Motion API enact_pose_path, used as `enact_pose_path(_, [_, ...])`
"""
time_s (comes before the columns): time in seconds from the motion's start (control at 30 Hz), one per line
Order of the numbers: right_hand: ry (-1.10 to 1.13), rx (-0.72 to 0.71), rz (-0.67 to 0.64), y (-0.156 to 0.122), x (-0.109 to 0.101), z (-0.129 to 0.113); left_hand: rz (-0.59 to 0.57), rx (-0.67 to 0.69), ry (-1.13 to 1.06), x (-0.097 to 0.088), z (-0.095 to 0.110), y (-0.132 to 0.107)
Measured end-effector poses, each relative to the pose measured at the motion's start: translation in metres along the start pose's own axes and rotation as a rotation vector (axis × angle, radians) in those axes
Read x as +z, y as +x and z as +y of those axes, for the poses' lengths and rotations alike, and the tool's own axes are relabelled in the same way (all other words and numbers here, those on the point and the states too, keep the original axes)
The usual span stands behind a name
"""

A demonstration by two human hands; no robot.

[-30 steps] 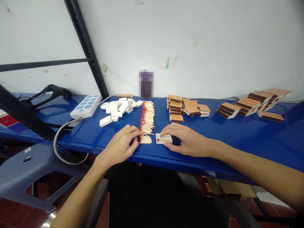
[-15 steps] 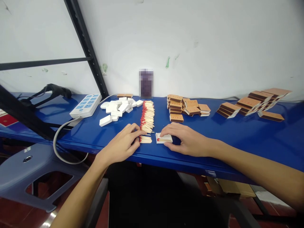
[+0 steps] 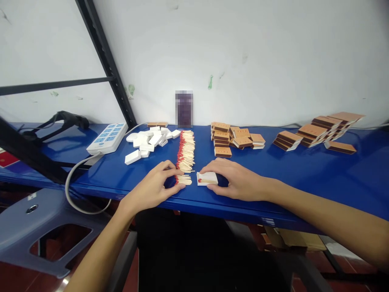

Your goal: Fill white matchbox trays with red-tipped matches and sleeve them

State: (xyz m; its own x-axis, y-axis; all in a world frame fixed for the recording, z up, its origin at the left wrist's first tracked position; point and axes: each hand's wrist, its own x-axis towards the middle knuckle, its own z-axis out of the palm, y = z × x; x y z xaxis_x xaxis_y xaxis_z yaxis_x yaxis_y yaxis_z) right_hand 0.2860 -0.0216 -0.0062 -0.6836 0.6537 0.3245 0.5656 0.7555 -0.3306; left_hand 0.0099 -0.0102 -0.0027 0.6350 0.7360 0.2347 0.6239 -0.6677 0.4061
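Note:
My left hand (image 3: 156,182) lies at the near end of a long row of red-tipped matches (image 3: 186,152). Its thumb and fingers bracket a small separate bunch of matches (image 3: 186,180), thumb on the near side, fingertips on the far side. Just to the right, my right hand (image 3: 234,178) grips a white matchbox tray (image 3: 212,177) on the table, fingers along the far wall and thumb at the near wall. A few matches lie inside this tray, along its near side; my fingers cover its right part.
White trays (image 3: 148,140) are heaped at back left, by a power strip (image 3: 107,138). Brown matchboxes (image 3: 221,138) stand piled behind my right hand, with more stacked boxes (image 3: 316,132) at far right. The blue table's front edge (image 3: 212,207) runs below my wrists.
My left thumb has shifted right along the near side of the small bunch. My right fingertips have moved from inside the tray to its far wall. The view has shifted slightly.

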Motion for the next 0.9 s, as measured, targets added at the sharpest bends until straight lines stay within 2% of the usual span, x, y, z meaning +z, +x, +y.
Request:
enact_pose_path(0.2, [0.03,-0.032,-0.014,0.001,-0.001,-0.002,0.007,-0.02,-0.065,-0.002,-0.001,0.002])
enact_pose_path(0.37, [0.037,-0.054,-0.012,0.0,-0.001,-0.002,-0.053,-0.061,-0.126,-0.008,-0.001,0.007])
enact_pose_path(0.63, [0.034,-0.063,-0.01,0.0,-0.001,-0.001,-0.249,0.061,0.121,-0.028,0.014,0.027])
enact_pose_path(0.9, [0.024,-0.053,-0.028,0.001,-0.003,-0.003,-0.457,0.046,0.313,-0.039,0.031,0.053])
